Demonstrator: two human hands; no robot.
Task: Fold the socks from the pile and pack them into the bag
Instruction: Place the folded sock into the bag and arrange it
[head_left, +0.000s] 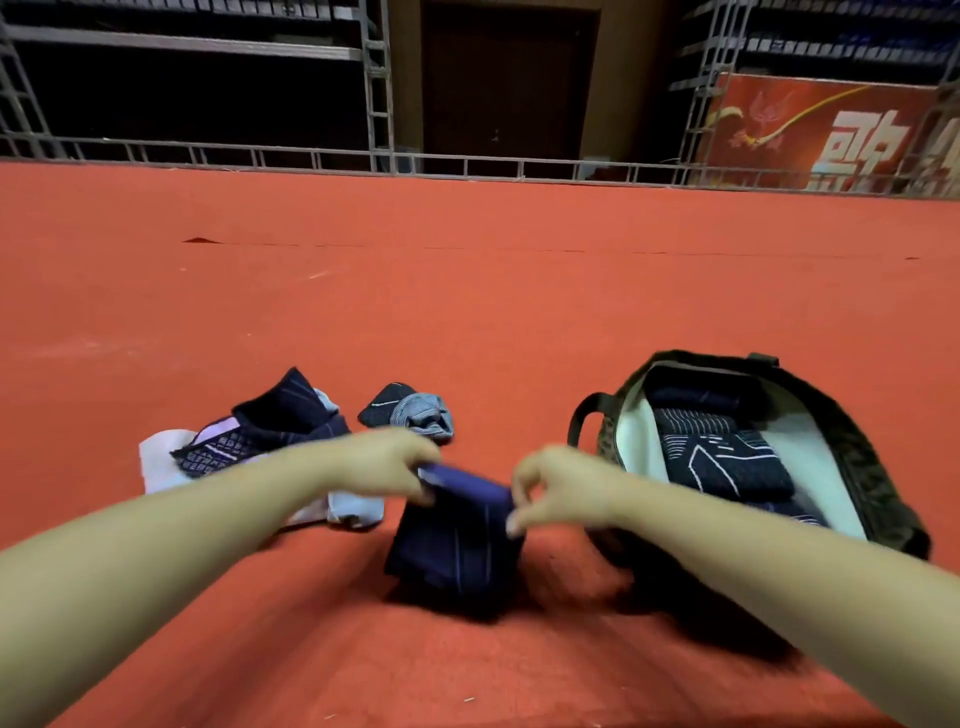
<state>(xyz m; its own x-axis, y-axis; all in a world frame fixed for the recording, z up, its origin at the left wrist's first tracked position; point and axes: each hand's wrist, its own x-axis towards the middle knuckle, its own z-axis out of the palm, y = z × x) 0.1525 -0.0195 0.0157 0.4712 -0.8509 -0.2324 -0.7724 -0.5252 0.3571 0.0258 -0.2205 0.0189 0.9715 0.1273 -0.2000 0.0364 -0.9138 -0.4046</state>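
Observation:
A dark navy sock (457, 540) with thin light stripes hangs folded just above the red carpet. My left hand (387, 462) pinches its top left corner and my right hand (553, 486) pinches its top right corner. Left of my hands lies the pile of socks (260, 431), dark patterned ones over pale lilac ones. A small dark and grey sock bundle (410, 410) lies behind my left hand. To the right stands the open dark bag (878, 462) with a pale lining, holding several folded dark socks (727, 457).
Red carpet (467, 312) covers the floor all around. Metal truss frames (379, 88) and a low rail run along the far edge. A red banner (831, 135) stands at the back right.

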